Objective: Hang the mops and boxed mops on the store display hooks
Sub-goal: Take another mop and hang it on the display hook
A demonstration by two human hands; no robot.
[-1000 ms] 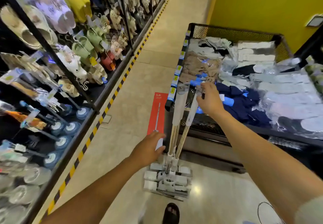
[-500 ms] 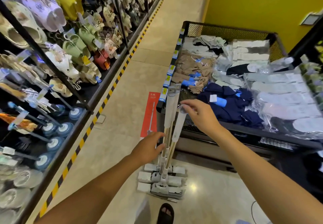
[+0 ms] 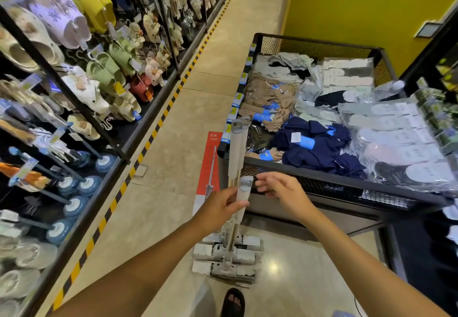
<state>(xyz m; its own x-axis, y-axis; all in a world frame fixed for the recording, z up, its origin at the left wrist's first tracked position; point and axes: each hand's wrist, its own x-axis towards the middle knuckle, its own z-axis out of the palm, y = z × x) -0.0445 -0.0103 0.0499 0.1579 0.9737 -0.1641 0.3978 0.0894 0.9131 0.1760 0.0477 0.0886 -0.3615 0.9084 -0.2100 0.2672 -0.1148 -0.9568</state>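
Several grey flat mops stand on the floor, leaning against a black wire bin (image 3: 319, 169); their heads (image 3: 226, 257) lie stacked near my foot. My left hand (image 3: 219, 207) grips the grey handle of the nearest mop (image 3: 244, 191) just below its hanging cap. My right hand (image 3: 282, 193) hovers just right of that cap, fingers loosely spread and holding nothing. Another mop handle (image 3: 238, 145) still rests against the bin. A red boxed mop (image 3: 209, 168) leans upright behind them.
A display rack (image 3: 62, 86) of slippers and blue-headed brushes on hooks fills the left side, edged by a yellow-black floor stripe. The wire bin on the right holds packed socks. A tiled aisle runs between them. My sandalled foot (image 3: 233, 302) is just behind the mop heads.
My right hand drew one mop handle away from the bin and down toward me, then let go. My left hand moved up from low on the poles and took that handle.
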